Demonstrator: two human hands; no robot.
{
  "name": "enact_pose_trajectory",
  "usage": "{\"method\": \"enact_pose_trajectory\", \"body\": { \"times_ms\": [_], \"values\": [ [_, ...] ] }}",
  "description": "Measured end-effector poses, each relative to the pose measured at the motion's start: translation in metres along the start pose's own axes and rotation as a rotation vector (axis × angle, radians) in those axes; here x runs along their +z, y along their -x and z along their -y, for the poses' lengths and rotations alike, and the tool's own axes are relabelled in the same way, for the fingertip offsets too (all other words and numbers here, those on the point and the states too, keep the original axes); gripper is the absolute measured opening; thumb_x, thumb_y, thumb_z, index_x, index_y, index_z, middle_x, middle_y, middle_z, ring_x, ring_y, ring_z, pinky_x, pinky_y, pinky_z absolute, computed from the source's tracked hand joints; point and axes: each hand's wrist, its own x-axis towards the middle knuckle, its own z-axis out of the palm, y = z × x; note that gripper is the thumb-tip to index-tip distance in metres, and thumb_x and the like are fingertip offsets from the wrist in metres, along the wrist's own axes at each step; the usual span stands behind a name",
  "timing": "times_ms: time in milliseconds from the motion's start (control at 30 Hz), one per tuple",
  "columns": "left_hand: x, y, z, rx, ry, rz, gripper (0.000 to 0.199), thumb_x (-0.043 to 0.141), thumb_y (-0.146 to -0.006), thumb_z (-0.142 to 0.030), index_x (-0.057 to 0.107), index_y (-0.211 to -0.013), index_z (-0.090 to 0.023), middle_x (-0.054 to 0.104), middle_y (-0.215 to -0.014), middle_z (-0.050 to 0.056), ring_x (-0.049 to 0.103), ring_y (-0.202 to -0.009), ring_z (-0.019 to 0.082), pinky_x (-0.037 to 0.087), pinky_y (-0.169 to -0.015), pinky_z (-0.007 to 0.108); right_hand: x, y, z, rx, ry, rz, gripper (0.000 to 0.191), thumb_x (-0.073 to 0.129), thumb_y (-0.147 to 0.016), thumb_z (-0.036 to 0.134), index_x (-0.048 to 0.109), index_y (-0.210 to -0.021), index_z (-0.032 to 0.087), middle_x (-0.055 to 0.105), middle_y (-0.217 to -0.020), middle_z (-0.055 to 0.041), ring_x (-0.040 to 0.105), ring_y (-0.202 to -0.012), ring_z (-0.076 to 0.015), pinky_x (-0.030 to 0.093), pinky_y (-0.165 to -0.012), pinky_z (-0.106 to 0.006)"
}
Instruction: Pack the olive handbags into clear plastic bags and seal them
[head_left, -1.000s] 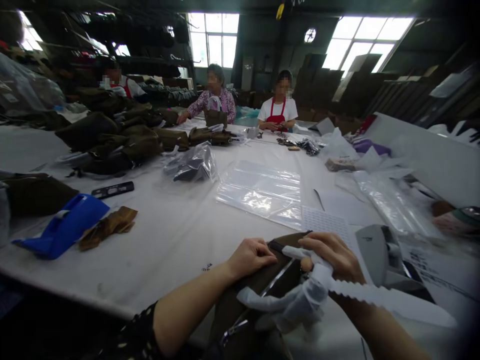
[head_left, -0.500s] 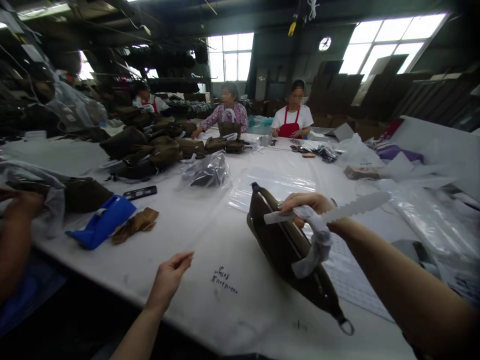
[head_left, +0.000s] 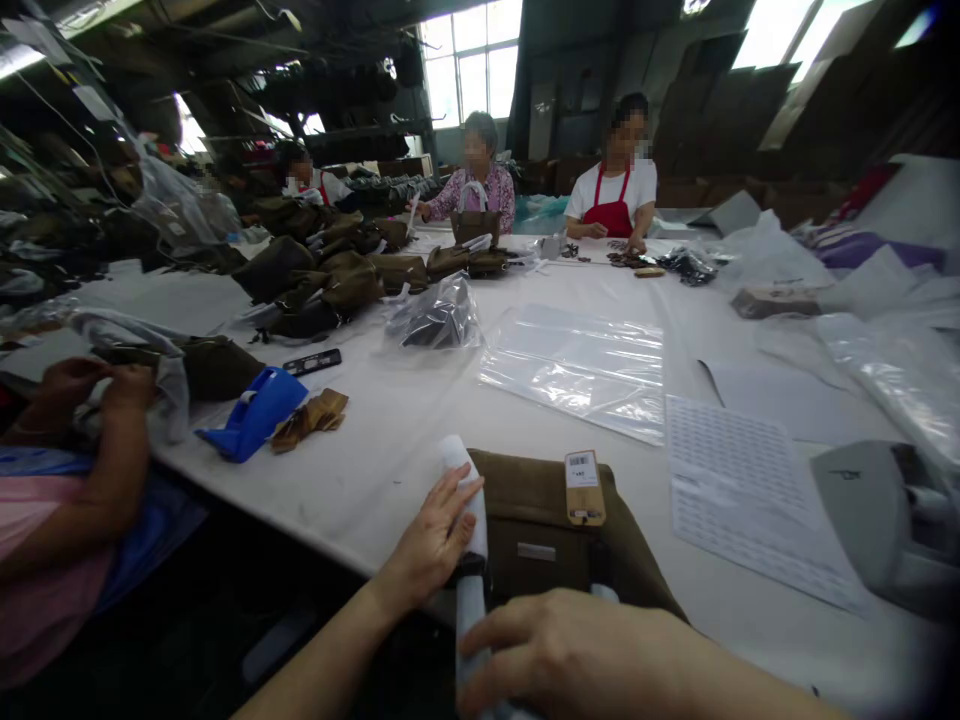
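An olive-brown fabric bag [head_left: 540, 520] lies at the near table edge, with a barcode hang tag [head_left: 583, 487] on top and a small metal plate [head_left: 536, 551] on its front. My left hand [head_left: 433, 530] grips the upper part of a white-wrapped bag handle [head_left: 466, 510]. My right hand [head_left: 570, 650] lies across the handle's lower part, close to the bag. Much of the handle's lower end is hidden behind my fingers.
A co-worker's hands [head_left: 97, 390] work on a plastic-wrapped bag at the left. A clear plastic sheet [head_left: 570, 370], printed paper [head_left: 750, 500] and a grey machine [head_left: 870, 510] lie to the right. Several olive bags [head_left: 322, 285] are heaped farther along the white table [head_left: 390, 470].
The bag has gone from a tilted position in my right hand to lying flat at the near edge. My left hand has moved onto the white-wrapped handle, and the view has shifted.
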Motion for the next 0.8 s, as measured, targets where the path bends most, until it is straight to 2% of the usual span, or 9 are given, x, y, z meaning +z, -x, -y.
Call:
{"method": "enact_pose_trajectory", "body": {
  "times_ms": [67, 133, 167, 233, 367, 433, 533, 633, 800],
  "values": [
    [0.003, -0.001, 0.011, -0.065, 0.121, -0.077, 0.048, 0.038, -0.091, -0.042, 0.041, -0.135, -0.023, 0.038, -0.142, 0.005, 0.032, -0.132, 0.022, 0.02, -0.113, 0.04, -0.015, 0.033, -0.012, 0.31, 0.025, -0.341, 0.036, 0.047, -0.086, 0.016, 0.051, -0.121, 0.025, 0.054, -0.119, -0.0043, 0.054, -0.103, -0.017, 0.045, -0.091, -0.029],
    [0.0, -0.005, 0.02, -0.088, 0.174, -0.125, 0.051, 0.044, -0.088, -0.042, 0.041, -0.135, -0.021, 0.041, -0.14, 0.007, 0.035, -0.131, 0.022, 0.022, -0.112, 0.039, -0.025, 0.062, -0.03, 0.623, 0.141, -0.71, 0.036, 0.048, -0.087, 0.027, 0.048, -0.123, 0.025, 0.055, -0.113, -0.0074, 0.055, -0.098, -0.0208, 0.048, -0.085, -0.037],
    [-0.001, -0.007, 0.024, -0.083, 0.165, -0.137, 0.051, 0.049, -0.086, -0.041, 0.044, -0.132, -0.021, 0.041, -0.14, 0.007, 0.034, -0.131, 0.022, 0.022, -0.112, 0.039, -0.027, 0.072, -0.039, 0.717, 0.194, -0.815, 0.038, 0.049, -0.087, 0.034, 0.047, -0.124, 0.024, 0.054, -0.111, -0.0083, 0.055, -0.096, -0.0222, 0.05, -0.083, -0.039],
    [-0.004, -0.013, 0.03, -0.085, 0.11, -0.135, 0.052, 0.056, -0.08, -0.042, 0.05, -0.127, -0.021, 0.039, -0.141, 0.008, 0.031, -0.132, 0.024, 0.019, -0.113, 0.04, -0.027, 0.08, -0.056, 0.779, 0.268, -0.807, 0.042, 0.052, -0.085, 0.043, 0.049, -0.123, 0.026, 0.051, -0.115, -0.0094, 0.052, -0.101, -0.0252, 0.049, -0.084, -0.044],
    [-0.005, -0.018, 0.035, -0.211, 0.152, -0.098, 0.064, 0.061, -0.074, -0.049, 0.048, -0.129, -0.019, 0.029, -0.146, 0.011, 0.023, -0.136, 0.029, 0.014, -0.113, 0.043, -0.012, 0.07, -0.08, 0.86, 0.341, -0.598, 0.027, 0.056, -0.082, 0.046, 0.066, -0.1, 0.028, 0.051, -0.119, -0.0078, 0.045, -0.113, -0.0308, 0.036, -0.097, -0.053],
    [-0.003, -0.015, 0.033, -0.286, 0.27, -0.073, 0.07, 0.059, -0.075, -0.053, 0.042, -0.134, -0.019, 0.032, -0.145, 0.011, 0.027, -0.134, 0.029, 0.02, -0.111, 0.043, 0.001, 0.071, -0.088, 0.954, 0.287, -0.643, 0.035, 0.061, -0.076, 0.047, 0.065, -0.103, 0.025, 0.052, -0.119, -0.0098, 0.046, -0.113, -0.0324, 0.036, -0.098, -0.053],
    [0.002, -0.01, 0.026, -0.34, 0.444, -0.019, 0.075, 0.06, -0.075, -0.052, 0.034, -0.138, -0.021, 0.039, -0.141, 0.008, 0.038, -0.128, 0.027, 0.032, -0.106, 0.037, 0.023, 0.087, -0.098, 1.085, 0.027, -0.823, 0.07, 0.064, -0.072, 0.053, 0.044, -0.129, 0.018, 0.053, -0.118, -0.0153, 0.052, -0.109, -0.0316, 0.042, -0.094, -0.051],
    [0.011, -0.013, 0.027, -0.27, 0.524, -0.032, 0.078, 0.066, -0.072, -0.046, 0.034, -0.138, -0.022, 0.039, -0.141, 0.007, 0.043, -0.124, 0.027, 0.036, -0.103, 0.034, 0.033, 0.103, -0.106, 1.087, -0.194, -0.922, 0.082, 0.063, -0.073, 0.055, 0.028, -0.138, 0.02, 0.055, -0.116, -0.0142, 0.057, -0.104, -0.0292, 0.044, -0.092, -0.05],
    [0.045, -0.021, 0.05, 0.072, 0.469, -0.228, 0.074, 0.063, -0.073, -0.048, 0.037, -0.135, -0.018, 0.038, -0.141, 0.008, 0.031, -0.132, 0.027, 0.02, -0.112, 0.038, 0.032, 0.112, -0.121, 0.792, 0.061, -1.102, 0.084, 0.067, -0.07, 0.047, 0.023, -0.139, 0.024, 0.035, -0.139, -0.0113, 0.033, -0.128, -0.0295, 0.025, -0.108, -0.051]
  ]
}}
